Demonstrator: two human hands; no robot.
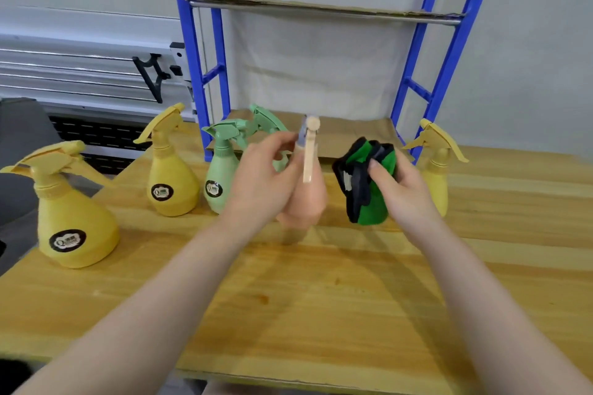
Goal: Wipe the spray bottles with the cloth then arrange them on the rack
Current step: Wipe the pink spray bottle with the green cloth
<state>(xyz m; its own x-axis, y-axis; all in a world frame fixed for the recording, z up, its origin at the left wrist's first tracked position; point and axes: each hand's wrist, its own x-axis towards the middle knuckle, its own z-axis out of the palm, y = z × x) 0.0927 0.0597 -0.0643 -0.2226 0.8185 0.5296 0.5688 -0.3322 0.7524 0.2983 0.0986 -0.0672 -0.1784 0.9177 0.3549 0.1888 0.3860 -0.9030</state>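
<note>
We count six spray bottles on or above the wooden table (321, 298): three yellow, two green and one peach. The nearest yellow bottle (73, 218) stands at the far left, a second yellow bottle (171, 183) stands behind it toward the middle, and a third yellow bottle (438, 170) stands at the right, partly hidden by our right hand. One green bottle (221, 183) stands beside the second yellow one, and another green bottle (266, 122) behind it shows little more than its trigger head. There is one cloth and one blue rack (449, 51), whose two visible shelves are lined with brown cardboard.

Three bottles carry a round black label with a white "Q" mark; the smaller print on it is too blurred to read.

The peach bottle (305, 202) is pear-shaped with a paler trigger head and looks blurred. Our left hand (263, 176) holds it upright just above the table in front of the rack, fingers curled round its neck below the trigger. Our right hand (401, 183) clutches the folded green cloth with black edging (369, 183) just beside the bottle, apart from it.
</note>
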